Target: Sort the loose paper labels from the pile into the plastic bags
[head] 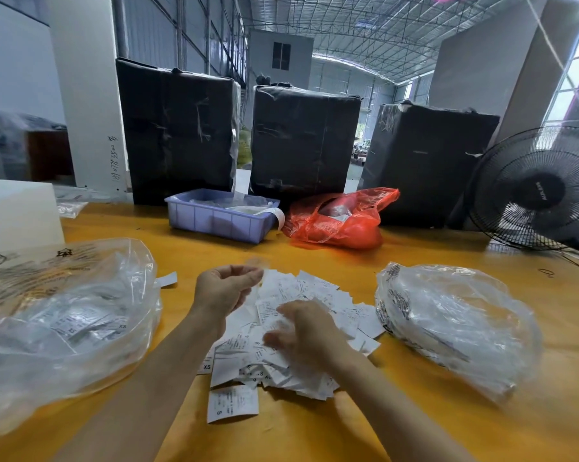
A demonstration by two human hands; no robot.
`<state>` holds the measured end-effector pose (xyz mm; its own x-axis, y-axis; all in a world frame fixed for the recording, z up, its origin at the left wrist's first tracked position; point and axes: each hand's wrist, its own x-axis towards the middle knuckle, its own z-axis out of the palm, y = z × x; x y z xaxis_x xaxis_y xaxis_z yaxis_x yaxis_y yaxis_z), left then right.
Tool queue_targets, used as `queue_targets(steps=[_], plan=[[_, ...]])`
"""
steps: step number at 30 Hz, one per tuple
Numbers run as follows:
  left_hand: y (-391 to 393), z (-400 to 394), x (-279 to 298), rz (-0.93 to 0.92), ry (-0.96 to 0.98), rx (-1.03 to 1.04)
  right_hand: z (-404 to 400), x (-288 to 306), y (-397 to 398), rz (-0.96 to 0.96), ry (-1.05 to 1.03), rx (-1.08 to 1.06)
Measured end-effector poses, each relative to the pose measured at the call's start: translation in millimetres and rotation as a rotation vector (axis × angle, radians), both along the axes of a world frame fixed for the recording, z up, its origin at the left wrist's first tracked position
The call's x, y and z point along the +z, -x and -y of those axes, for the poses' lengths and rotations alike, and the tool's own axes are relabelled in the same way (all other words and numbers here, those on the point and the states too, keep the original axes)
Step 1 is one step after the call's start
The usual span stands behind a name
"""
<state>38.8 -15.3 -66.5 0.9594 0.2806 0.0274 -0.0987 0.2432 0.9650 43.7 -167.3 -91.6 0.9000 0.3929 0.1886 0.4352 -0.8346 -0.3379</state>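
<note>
Roughly midway by the look: labelled slips already inside left bag, big pile unsorted on worktop between bags, left hand grip clenched, contents unclear, right hand blurred, grip indeterminate.

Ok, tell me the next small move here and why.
Probably carry the left hand to the left plastic bag and drop its label there. It seems to pinch one already, while the blurred right hand rests on the pile.
</note>
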Motion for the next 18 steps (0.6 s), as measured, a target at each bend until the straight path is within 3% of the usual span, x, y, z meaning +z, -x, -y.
queue_targets(steps=[4, 10, 15, 18], plan=[[-0.1, 5.5, -1.5, -0.005, -0.026, -0.025, 6.5, 2.6, -2.9, -0.160, -0.176, -0.035], [2.6, 9.5, -1.8, -0.016, -0.041, -0.063, 17.4, 8.2, -5.5, -0.219, 0.116, -0.022], [3.0, 8.7, -2.8, -0.016, -0.061, -0.084, 21.4, 17.2, -8.8, -0.376, -0.115, 0.010], [2.2, 8.1, -4.1, -0.020, -0.071, -0.106, 22.5, 14.7, -9.7, -0.302, -0.277, -0.011]])
